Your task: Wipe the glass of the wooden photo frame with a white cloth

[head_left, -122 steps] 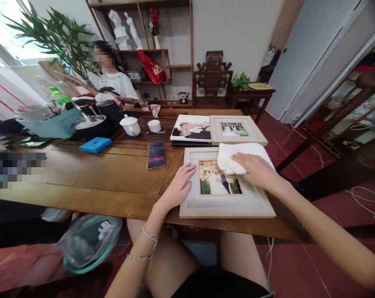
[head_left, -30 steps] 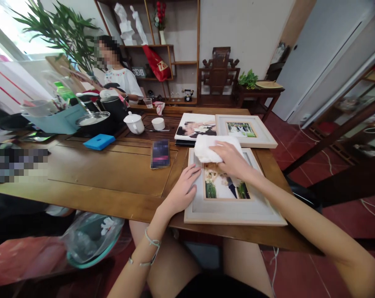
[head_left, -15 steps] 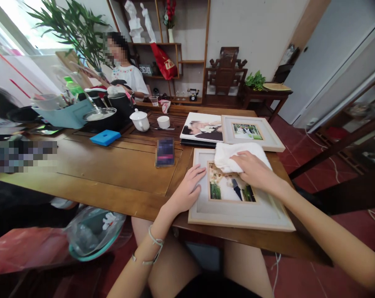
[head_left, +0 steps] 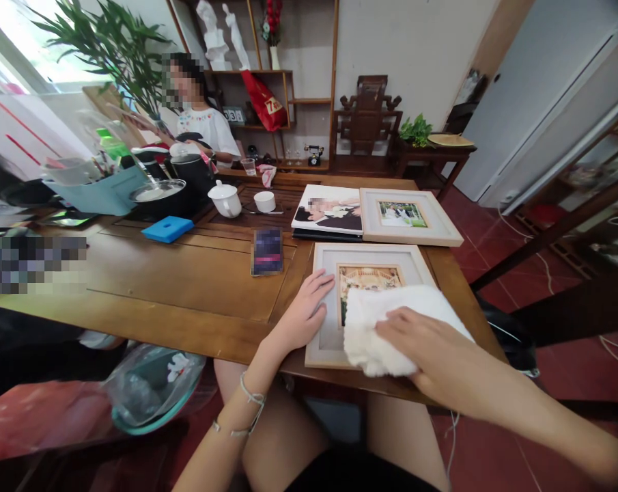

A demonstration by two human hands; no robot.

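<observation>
A pale framed photo lies flat on the near right part of the wooden table. My left hand rests flat on the frame's left border, fingers spread. My right hand presses a white cloth onto the near half of the frame, fingers laid over the cloth. The cloth covers the lower part of the picture.
Behind lie a second framed photo and a photo album. A phone, blue box, teapot, cup and kettle sit further left. Another person sits at the far end. A bin stands below left.
My right hand has dragged the cloth from the frame's far edge down to its near edge. My left hand has stayed on the left border.
</observation>
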